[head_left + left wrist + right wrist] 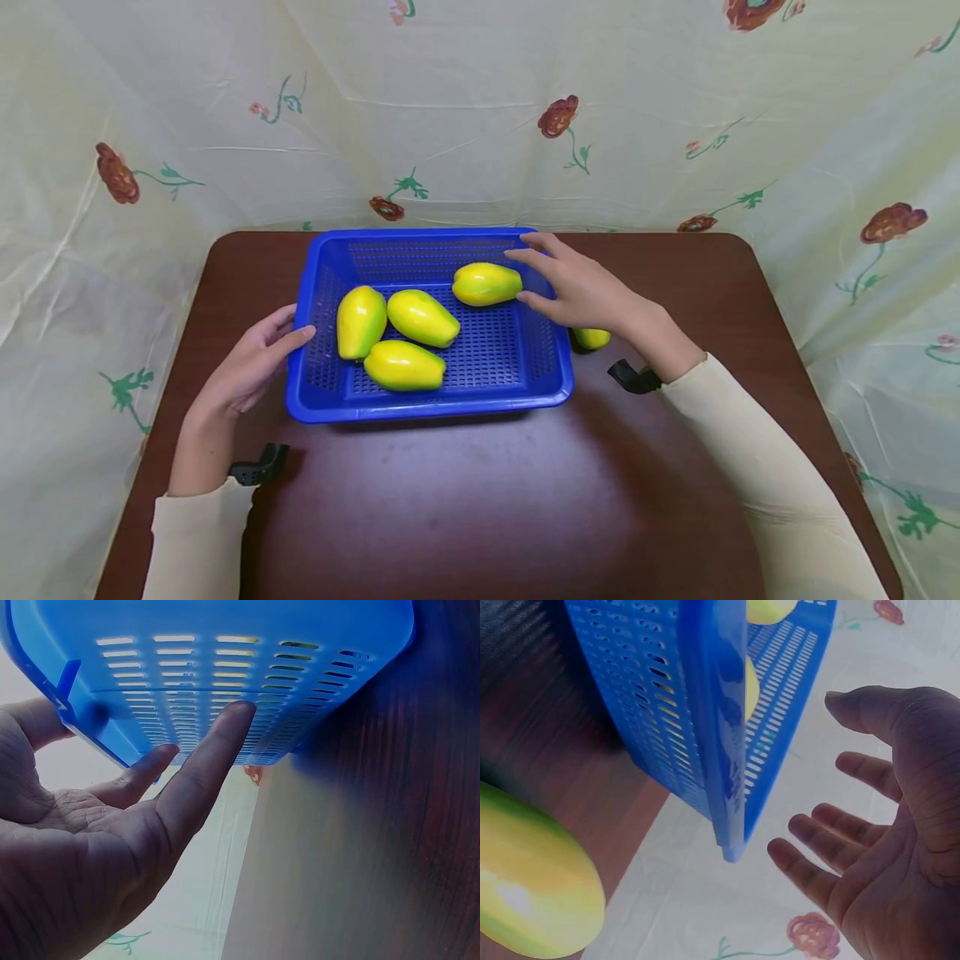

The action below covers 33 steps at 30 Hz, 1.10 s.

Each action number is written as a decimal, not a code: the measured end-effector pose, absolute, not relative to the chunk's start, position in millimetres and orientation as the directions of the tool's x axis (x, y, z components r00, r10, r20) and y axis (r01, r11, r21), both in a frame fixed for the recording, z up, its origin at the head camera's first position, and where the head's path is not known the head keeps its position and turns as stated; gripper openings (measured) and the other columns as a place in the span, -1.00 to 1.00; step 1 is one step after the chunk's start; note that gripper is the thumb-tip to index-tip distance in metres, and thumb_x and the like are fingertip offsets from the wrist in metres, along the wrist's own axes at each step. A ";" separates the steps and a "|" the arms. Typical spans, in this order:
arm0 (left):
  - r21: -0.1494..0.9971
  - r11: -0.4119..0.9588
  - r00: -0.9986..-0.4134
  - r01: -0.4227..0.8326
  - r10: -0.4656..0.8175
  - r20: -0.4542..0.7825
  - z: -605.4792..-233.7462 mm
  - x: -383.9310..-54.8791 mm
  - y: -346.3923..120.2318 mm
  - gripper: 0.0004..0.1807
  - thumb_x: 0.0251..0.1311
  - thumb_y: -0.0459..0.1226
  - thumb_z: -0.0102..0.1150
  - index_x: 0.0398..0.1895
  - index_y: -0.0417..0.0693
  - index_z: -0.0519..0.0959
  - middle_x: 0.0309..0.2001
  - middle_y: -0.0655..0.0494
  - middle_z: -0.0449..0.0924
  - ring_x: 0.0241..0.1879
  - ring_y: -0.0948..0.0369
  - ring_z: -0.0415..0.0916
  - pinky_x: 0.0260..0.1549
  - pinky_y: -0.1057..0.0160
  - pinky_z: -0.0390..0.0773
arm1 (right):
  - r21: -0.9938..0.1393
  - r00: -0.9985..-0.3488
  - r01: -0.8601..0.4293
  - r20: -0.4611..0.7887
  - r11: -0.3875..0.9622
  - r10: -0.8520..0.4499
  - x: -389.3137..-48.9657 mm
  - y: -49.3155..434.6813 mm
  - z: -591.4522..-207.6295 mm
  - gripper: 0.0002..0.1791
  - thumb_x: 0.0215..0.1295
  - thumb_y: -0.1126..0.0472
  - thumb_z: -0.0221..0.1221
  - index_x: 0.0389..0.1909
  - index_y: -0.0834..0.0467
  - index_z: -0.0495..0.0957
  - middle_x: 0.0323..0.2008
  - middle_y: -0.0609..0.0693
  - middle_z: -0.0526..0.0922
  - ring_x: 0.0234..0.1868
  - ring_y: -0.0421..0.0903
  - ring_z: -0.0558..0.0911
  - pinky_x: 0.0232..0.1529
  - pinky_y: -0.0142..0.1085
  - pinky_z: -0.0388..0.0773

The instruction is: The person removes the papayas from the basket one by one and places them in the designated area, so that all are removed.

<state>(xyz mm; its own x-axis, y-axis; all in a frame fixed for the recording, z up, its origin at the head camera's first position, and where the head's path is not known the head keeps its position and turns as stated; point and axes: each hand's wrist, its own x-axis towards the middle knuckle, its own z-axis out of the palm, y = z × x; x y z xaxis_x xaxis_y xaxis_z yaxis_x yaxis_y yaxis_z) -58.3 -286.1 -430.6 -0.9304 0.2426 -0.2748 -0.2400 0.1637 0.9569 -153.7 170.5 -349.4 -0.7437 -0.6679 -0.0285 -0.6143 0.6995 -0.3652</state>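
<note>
Basket (pixel 450 410), frame centre: plastic, looks stiff, probably light; best held at both ends. My left hand (pixel 258 357) grips its left rim (pixel 297 379); right hand (pixel 588 287), right of centre, spread, holding nothing. Fruit (pixel 486 285) inside looks slick, may roll if tilted.

Blue basket (pixel 431 408) walled off mid-frame; entry was from above. Inside, a gap ran just right of center, below the lone fruit (pixel 486 284). Three fruits (pixel 405 365) blocked left of center, left hand (pixel 258 354) the left rim, right hand (pixel 581 287) the upper-right approach. Outer fruit (pixel 592 338) obstructed right of center. Tabletop (pixel 450 508) gave room at bottom center.
</note>
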 end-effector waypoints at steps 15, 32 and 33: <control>0.958 0.169 -0.929 -0.232 0.254 -0.270 -431.8 -58.8 -285.8 -0.28 0.63 -0.13 0.03 0.65 -0.26 0.06 0.25 0.22 0.53 0.06 0.36 0.71 -0.01 0.41 0.73 | -0.384 -0.717 -0.610 -0.104 0.693 -0.689 -164.5 154.2 -340.0 -0.31 0.50 0.10 0.26 0.58 0.06 0.31 0.55 0.25 0.27 0.42 0.19 0.51 0.29 0.07 0.61; 0.957 0.178 -0.931 -0.231 0.247 -0.270 -431.1 -58.4 -286.9 -0.27 0.63 -0.13 0.03 0.66 -0.26 0.05 0.23 0.25 0.55 0.05 0.37 0.72 -0.03 0.40 0.74 | -0.430 -0.672 -0.586 -0.217 0.687 -0.708 -181.1 127.4 -348.2 -0.38 0.53 0.04 0.23 0.54 0.02 0.39 0.53 0.15 0.34 0.44 0.14 0.50 0.44 0.06 0.51; 0.957 0.178 -0.931 -0.231 0.247 -0.271 -431.0 -58.3 -287.2 -0.27 0.63 -0.13 0.03 0.66 -0.26 0.05 0.23 0.25 0.55 0.05 0.37 0.72 -0.03 0.40 0.74 | -0.434 -0.667 -0.586 -0.221 0.684 -0.711 -181.9 125.7 -350.4 -0.38 0.53 0.04 0.23 0.54 0.03 0.40 0.52 0.15 0.35 0.44 0.13 0.50 0.45 0.06 0.50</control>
<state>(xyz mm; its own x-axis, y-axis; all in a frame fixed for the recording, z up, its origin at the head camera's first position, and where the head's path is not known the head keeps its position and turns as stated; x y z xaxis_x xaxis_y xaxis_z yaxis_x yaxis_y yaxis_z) -58.3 -287.2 -431.0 -0.9305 0.2468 -0.2705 -0.2308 0.1784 0.9565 -181.9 125.7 -350.4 -0.6670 -0.7115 -0.2213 -0.5860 0.6843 -0.4339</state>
